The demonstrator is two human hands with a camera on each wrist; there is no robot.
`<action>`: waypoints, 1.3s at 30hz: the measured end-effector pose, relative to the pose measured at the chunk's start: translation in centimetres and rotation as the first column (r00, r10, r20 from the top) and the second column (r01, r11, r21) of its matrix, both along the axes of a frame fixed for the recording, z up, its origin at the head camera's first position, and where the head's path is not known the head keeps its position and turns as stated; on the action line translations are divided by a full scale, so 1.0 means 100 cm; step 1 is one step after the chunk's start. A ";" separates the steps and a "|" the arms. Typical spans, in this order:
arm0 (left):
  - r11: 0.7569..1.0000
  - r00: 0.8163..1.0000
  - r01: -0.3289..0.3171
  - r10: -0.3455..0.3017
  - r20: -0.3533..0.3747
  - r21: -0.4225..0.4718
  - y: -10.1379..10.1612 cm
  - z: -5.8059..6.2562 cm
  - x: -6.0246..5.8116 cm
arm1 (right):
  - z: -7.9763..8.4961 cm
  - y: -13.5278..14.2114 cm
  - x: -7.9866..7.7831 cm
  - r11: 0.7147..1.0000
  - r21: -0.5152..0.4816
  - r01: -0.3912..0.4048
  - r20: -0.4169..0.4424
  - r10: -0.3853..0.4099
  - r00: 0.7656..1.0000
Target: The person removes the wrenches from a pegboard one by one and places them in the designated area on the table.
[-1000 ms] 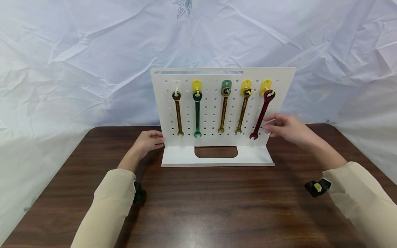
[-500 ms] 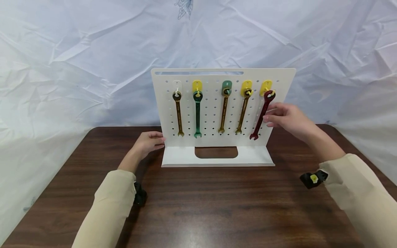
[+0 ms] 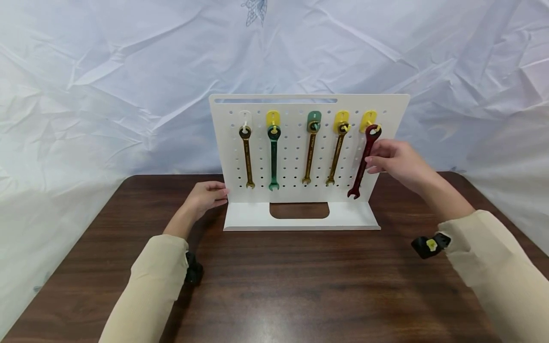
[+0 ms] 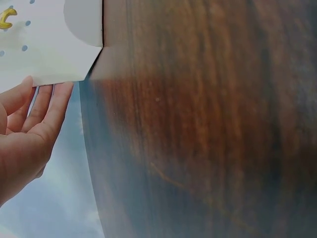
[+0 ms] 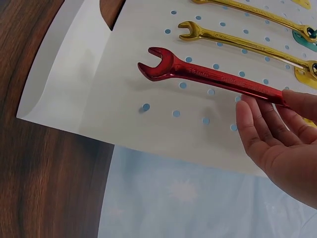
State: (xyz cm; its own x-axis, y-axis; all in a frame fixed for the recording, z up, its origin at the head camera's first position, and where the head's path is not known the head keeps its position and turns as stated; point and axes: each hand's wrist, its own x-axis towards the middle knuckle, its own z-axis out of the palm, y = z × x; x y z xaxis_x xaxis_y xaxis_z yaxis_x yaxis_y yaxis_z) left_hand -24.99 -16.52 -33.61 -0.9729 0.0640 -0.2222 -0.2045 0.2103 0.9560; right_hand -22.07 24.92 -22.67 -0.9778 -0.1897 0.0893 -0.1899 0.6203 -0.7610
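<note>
A white pegboard [image 3: 296, 152] stands upright on its base, with a row of wrenches hung on hooks. My right hand [image 3: 399, 162] pinches the red combination wrench [image 5: 213, 77] between thumb and fingers along its upper shaft. Its ring end still surrounds the yellow hook [image 3: 369, 119], and its open-ended jaw points down, tilted slightly left. At the board's lower left edge, my left hand [image 4: 29, 129] grips the rim, thumb in front and fingers behind. Left of the red wrench hang two gold wrenches [image 3: 337, 155] [image 3: 310, 155], a green wrench [image 3: 273, 157] and another gold wrench [image 3: 247, 159].
The board's base plate [image 3: 244, 219] has a rounded cut-out and lies on the dark wooden table [image 3: 300, 281]. Behind it hangs a creased white cloth [image 3: 171, 71]. The other hooks are white [image 3: 244, 116], yellow [image 3: 272, 116] and green [image 3: 314, 116].
My right hand has moved up and taken hold of the red wrench. The wrench's lower end has swung a little to the right and down. The left hand stays at the board's edge.
</note>
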 end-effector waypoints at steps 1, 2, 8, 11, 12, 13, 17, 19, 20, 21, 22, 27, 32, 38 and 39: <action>1.000 1.000 0.000 0.000 0.001 -0.004 0.000 0.000 0.000 | 0.000 0.000 0.000 1.000 -0.005 0.001 -0.001 -0.001 1.000; 1.000 1.000 -0.001 0.001 0.003 -0.005 0.000 0.001 0.000 | 0.000 0.001 0.001 1.000 -0.003 0.004 -0.004 -0.004 1.000; 1.000 1.000 0.002 -0.002 0.002 -0.010 0.000 0.001 0.000 | 0.000 0.005 0.004 1.000 0.023 0.009 -0.015 -0.009 1.000; 1.000 1.000 0.004 -0.004 -0.007 -0.014 0.000 0.001 0.001 | 0.000 0.006 0.005 1.000 0.005 0.009 -0.019 -0.009 1.000; 1.000 1.000 0.003 -0.003 -0.007 -0.017 0.000 0.001 0.001 | 0.001 0.006 0.006 1.000 -0.002 0.010 -0.023 -0.010 1.000; 1.000 1.000 0.002 -0.002 -0.007 -0.020 0.000 0.002 0.001 | 0.001 0.006 0.006 1.000 -0.010 0.009 -0.026 -0.009 1.000; 1.000 1.000 -0.001 0.001 -0.004 -0.029 0.000 0.002 0.000 | 0.002 0.005 0.009 1.000 -0.023 0.002 -0.032 -0.003 0.999; 1.000 1.000 0.001 -0.001 -0.007 -0.029 0.000 0.003 0.000 | 0.004 0.004 0.010 1.000 -0.028 -0.002 -0.029 0.001 1.000; 1.000 1.000 0.002 -0.002 -0.008 -0.027 0.000 0.003 0.000 | 0.004 0.004 0.011 0.999 -0.034 -0.003 -0.028 0.002 1.000; 1.000 1.000 0.003 -0.003 -0.010 -0.027 0.000 0.003 0.000 | 0.005 0.003 0.012 0.999 -0.042 -0.006 -0.029 0.004 1.000; 1.000 1.000 0.003 -0.003 -0.010 -0.027 0.000 0.003 0.000 | 0.006 0.003 0.013 0.999 -0.042 -0.006 -0.027 0.005 1.000; 1.000 1.000 0.004 -0.005 -0.012 -0.031 0.001 0.003 0.001 | 0.010 0.002 0.018 0.998 -0.062 -0.017 -0.011 0.017 1.000; 1.000 1.000 0.009 -0.009 -0.017 -0.026 0.000 0.003 0.002 | 0.013 0.002 0.019 0.994 -0.108 -0.020 -0.008 0.020 1.000; 1.000 1.000 0.009 -0.010 -0.019 -0.026 0.000 0.001 0.001 | 0.017 0.001 0.022 0.992 -0.125 -0.007 -0.007 0.006 1.000; 1.000 1.000 0.009 -0.010 -0.020 -0.028 0.000 0.001 0.001 | 0.018 0.002 0.023 0.993 -0.118 -0.006 -0.009 0.005 1.000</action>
